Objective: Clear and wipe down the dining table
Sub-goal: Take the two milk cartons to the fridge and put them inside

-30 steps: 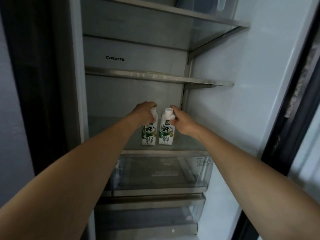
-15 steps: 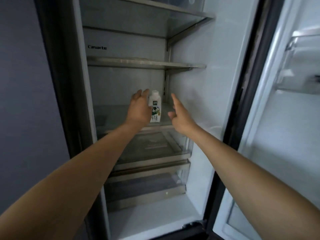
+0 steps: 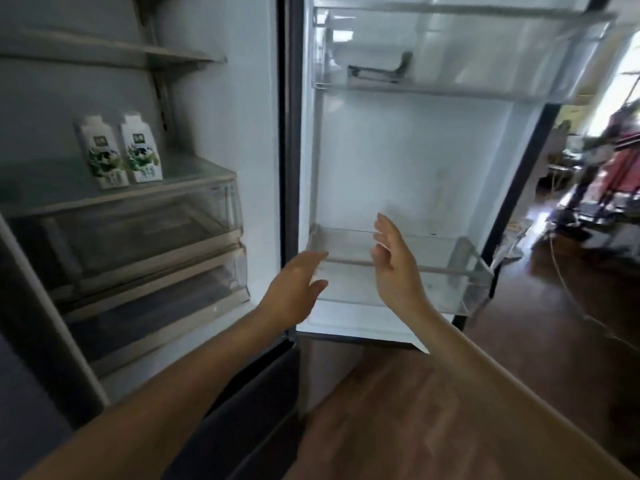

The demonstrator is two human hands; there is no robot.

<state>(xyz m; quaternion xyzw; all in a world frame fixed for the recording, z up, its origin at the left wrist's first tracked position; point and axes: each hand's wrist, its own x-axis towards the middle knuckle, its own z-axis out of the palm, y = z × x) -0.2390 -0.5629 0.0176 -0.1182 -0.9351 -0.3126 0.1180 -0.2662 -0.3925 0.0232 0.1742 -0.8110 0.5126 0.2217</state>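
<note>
Our left grip [image 3: 294, 289] and right grip [image 3: 394, 268] hang spread and empty, since, we judge, the milk cartons [image 3: 104, 154] at left stand put away on the fridge shelf [image 3: 194, 171].

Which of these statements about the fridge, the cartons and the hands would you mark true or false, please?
1. Two milk cartons stand upright, side by side, on a fridge shelf. True.
2. The left hand grips one carton. False: it holds nothing, its fingers are relaxed, and it is well apart from both cartons.
3. The fridge door is closed. False: it stands open, with its inner side in view.
4. The right hand is open and holds nothing. True.
5. The cartons sit in a bin on the door. False: they stand on the shelf inside, above the clear drawers.
</note>
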